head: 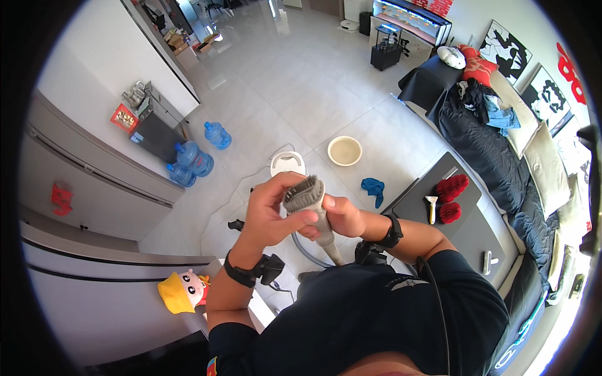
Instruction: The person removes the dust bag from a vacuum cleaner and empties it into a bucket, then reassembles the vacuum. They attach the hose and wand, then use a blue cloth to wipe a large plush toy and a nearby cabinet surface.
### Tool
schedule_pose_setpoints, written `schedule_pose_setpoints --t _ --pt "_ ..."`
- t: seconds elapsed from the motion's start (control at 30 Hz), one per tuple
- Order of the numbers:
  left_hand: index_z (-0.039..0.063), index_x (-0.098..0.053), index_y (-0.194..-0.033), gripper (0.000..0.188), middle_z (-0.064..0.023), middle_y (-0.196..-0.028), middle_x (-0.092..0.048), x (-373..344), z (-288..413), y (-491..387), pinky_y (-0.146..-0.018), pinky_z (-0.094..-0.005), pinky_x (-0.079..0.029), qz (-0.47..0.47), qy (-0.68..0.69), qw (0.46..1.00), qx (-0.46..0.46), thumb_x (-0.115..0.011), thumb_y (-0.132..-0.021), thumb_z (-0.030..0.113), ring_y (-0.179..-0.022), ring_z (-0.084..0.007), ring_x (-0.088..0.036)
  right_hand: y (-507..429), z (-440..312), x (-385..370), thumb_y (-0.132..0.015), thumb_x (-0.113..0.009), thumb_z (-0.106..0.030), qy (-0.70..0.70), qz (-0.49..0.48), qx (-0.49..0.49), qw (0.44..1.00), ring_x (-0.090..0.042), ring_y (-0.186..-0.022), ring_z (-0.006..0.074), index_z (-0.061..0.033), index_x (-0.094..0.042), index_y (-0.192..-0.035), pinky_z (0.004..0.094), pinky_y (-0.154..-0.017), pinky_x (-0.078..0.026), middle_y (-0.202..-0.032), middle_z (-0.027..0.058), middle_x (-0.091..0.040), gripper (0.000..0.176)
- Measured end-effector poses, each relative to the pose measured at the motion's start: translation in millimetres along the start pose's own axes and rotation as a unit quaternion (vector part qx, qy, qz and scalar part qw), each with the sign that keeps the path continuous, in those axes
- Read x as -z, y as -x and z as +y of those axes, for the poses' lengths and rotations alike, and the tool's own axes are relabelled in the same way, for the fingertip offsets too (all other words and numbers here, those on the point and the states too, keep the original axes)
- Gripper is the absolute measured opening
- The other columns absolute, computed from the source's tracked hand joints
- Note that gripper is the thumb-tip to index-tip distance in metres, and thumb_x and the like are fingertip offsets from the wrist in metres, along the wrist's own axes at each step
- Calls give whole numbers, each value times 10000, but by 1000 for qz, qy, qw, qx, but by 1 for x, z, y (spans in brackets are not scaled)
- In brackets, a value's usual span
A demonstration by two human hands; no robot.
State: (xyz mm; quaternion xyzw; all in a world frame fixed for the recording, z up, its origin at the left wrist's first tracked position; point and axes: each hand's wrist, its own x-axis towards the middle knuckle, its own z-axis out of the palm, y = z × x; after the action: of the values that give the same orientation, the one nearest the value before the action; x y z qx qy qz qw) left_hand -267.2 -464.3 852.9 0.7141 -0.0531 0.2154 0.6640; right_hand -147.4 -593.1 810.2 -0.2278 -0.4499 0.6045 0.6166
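Observation:
In front of my chest is a vacuum brush nozzle (304, 195) with grey bristles facing up. My left hand (269, 214) grips it from the left, fingers behind the brush and thumb across its near side. From the other side my right hand (345, 217) holds the nozzle's neck, its thumb against the rim. A beige tube (327, 237) runs from the nozzle down toward my body. Below it curves a grey hose (308, 250), partly hidden by my hands and shirt. Beyond my hands, a white appliance (288, 162) with a handle stands on the tiled floor.
A cream basin (344, 151) and a blue cloth (373, 189) lie on the floor. The dark table (418, 202) at right bears red dusters (452, 188) and a yellow-handled scraper (431, 209). Blue water bottles (194, 159) stand left; a cord (221, 209) crosses the floor. A sofa (489, 141) lines the right.

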Motion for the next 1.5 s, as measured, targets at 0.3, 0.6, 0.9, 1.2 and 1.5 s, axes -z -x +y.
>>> schedule_pose_setpoints --t 0.3,0.6,0.9,1.2,1.5 --pt "-34 -613 -1076 379 -47 -836 -651 -90 -17 -48 -563 -246 -538 68 147 980 118 -802 -765 72 -668 -100 -636 65 -43 36 -925 -428 -675 -12 89 58 994 -468 -588 109 -69 -514 -1116 239 -516 -388 -752 45 -538 641" --pt "-10 -611 -1136 489 -55 -943 -695 -129 -30 -34 -713 -252 -526 43 177 981 74 -866 -722 46 -792 -99 -643 119 -33 53 -735 -644 -668 -37 124 -8 992 -613 -835 227 4 -564 -1193 347 -691 -493 -1026 125 -641 817" --pt "52 -689 -1044 456 -107 -1072 -713 -124 -76 -5 -794 -295 -556 4 -23 999 -38 -908 -655 144 -935 -219 -697 152 10 80 -727 -686 -512 38 90 -142 985 -612 -966 191 -23 -577 -1210 284 -801 -477 -1058 90 -634 696" --pt "52 -678 -1051 484 -86 -959 -712 -101 -92 11 -742 -332 -534 -44 -72 996 11 -908 -628 110 -867 -256 -665 146 48 98 -725 -628 -795 88 36 -129 987 -560 -608 149 30 -649 -826 288 -543 -413 -704 62 -634 831" --pt "69 -685 -1017 400 -64 -800 -633 -102 -98 11 -606 -307 -481 -28 -126 992 5 -869 -663 104 -705 -235 -621 142 58 96 -714 -661 -754 93 103 -118 983 -557 -559 168 30 -641 -764 301 -509 -399 -659 72 -616 785"
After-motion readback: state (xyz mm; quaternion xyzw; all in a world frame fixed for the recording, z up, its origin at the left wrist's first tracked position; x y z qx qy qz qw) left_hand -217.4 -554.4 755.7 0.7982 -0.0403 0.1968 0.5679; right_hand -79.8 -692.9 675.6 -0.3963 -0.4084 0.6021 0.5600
